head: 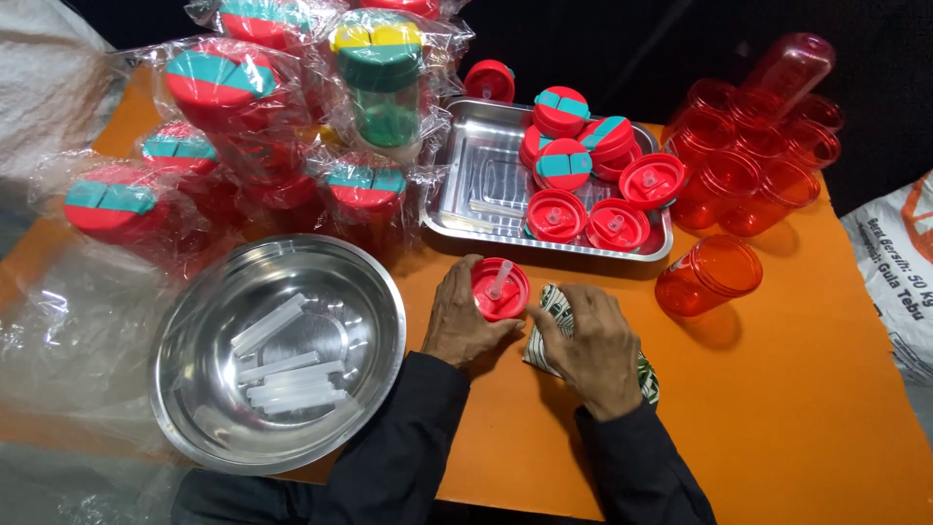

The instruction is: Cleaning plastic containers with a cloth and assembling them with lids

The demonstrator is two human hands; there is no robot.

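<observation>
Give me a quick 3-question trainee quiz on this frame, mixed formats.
1. True or false: the bowl holds clear straws.
2. Multiple choice: what do the left hand and right hand grip together? A) a red cup B) a red lid with a straw in it C) a wrapped bottle
3. Fill in: the loose lids lie in a steel ____.

Key
1. True.
2. B. Both hands pinch the lid's edge, just in front of the tray.
3. tray. The red cups stand to its right, the wrapped bottles to its left.
</observation>
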